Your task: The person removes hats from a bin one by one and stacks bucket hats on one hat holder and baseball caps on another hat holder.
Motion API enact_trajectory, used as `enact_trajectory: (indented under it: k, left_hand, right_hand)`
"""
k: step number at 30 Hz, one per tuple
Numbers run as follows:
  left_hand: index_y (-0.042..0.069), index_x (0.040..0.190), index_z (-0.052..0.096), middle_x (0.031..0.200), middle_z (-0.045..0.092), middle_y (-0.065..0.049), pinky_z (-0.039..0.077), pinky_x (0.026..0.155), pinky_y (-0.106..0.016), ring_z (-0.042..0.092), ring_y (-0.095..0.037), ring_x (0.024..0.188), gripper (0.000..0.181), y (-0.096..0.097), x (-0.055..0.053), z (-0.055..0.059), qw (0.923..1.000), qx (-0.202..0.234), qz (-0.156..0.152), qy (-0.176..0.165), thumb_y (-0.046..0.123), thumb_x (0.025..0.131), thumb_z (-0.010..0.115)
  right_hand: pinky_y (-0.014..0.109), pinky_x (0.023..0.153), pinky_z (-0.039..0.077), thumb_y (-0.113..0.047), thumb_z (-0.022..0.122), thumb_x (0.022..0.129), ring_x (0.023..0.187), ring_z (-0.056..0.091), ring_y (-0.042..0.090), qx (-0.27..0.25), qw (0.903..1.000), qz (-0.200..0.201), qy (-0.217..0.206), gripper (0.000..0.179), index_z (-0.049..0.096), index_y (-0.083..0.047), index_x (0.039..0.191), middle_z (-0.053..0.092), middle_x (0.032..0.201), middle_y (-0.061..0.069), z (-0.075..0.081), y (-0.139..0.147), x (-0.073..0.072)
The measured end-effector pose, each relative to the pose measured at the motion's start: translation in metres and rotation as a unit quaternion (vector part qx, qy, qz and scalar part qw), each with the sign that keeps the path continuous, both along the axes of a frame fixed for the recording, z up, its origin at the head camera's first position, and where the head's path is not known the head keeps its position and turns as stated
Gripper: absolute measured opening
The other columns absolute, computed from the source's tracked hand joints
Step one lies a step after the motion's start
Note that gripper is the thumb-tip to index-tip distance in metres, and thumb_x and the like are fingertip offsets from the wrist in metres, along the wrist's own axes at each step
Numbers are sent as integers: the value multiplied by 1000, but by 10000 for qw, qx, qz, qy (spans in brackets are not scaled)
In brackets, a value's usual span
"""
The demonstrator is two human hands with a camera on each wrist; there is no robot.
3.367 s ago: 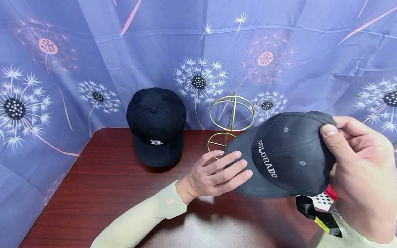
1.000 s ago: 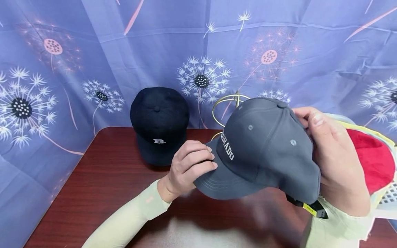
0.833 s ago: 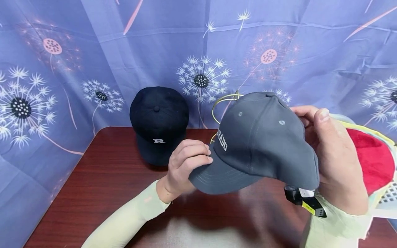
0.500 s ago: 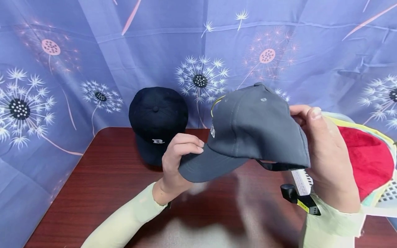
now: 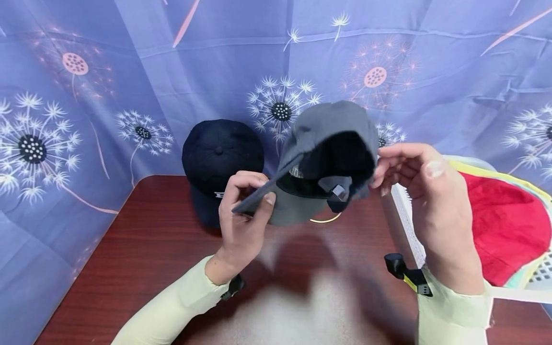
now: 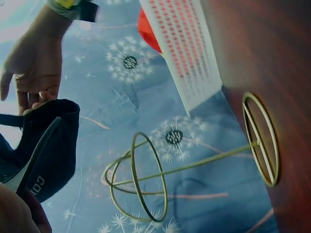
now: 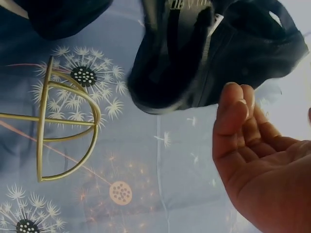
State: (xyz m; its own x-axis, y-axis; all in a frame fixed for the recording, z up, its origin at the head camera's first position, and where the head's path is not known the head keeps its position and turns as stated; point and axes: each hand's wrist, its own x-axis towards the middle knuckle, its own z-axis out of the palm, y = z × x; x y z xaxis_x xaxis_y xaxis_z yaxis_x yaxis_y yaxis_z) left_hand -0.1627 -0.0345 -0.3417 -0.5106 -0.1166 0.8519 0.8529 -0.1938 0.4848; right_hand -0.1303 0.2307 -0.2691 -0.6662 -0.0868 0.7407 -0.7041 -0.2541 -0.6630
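Observation:
A dark grey baseball cap (image 5: 334,115) is held up over the table, tilted so its dark inside and back strap face the head camera. My left hand (image 5: 239,230) pinches its brim between thumb and fingers. Beside the cap's right edge is my right hand (image 5: 440,215), its fingers loosely bent with their tips at the fabric and the thumb apart. Behind the cap stands a gold wire hat stand (image 6: 209,159), mostly hidden in the head view but plain in the left wrist view. A navy cap (image 5: 222,143) with a white letter sits at the back left.
At the right, a white perforated basket (image 5: 517,294) holds a red item (image 5: 509,230) with a yellow edge, partly behind my right forearm. A blue dandelion-print curtain (image 5: 215,72) hangs along the back of the dark red wooden table (image 5: 129,249).
The grey cap has turned from its front lettering toward its open underside, rising and shifting left. My left hand went from spread fingers by the brim to pinching it; my right hand's grip loosened.

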Motion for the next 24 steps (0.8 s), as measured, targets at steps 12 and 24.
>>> enact_trajectory:
  k: [12, 24]
  left_hand:
    - [-11, 105, 58, 101, 62, -17, 53, 83, -33, 62, -28, 95, 28, -1, 5, 0, 9982, 103, 500, -318, 11, 99, 75]
    - [-12, 107, 59, 102, 62, -19, 53, 89, -35, 61, -30, 99, 25, -3, 8, 2, 9977, -8, 646, -182, 7, 99, 74]
  right_hand:
    - [22, 65, 50, -15, 96, 79, 74, 61, 14, 2081, 9679, -1291, 562, 42, 68, 4, 105, 68, 89, 7, -14, -43, 1]
    - [20, 54, 46, -10, 86, 88, 60, 57, 8, 3035, 9257, -2248, 207, 16, 75, -15, 98, 66, 76, -14, -24, -66, -5]
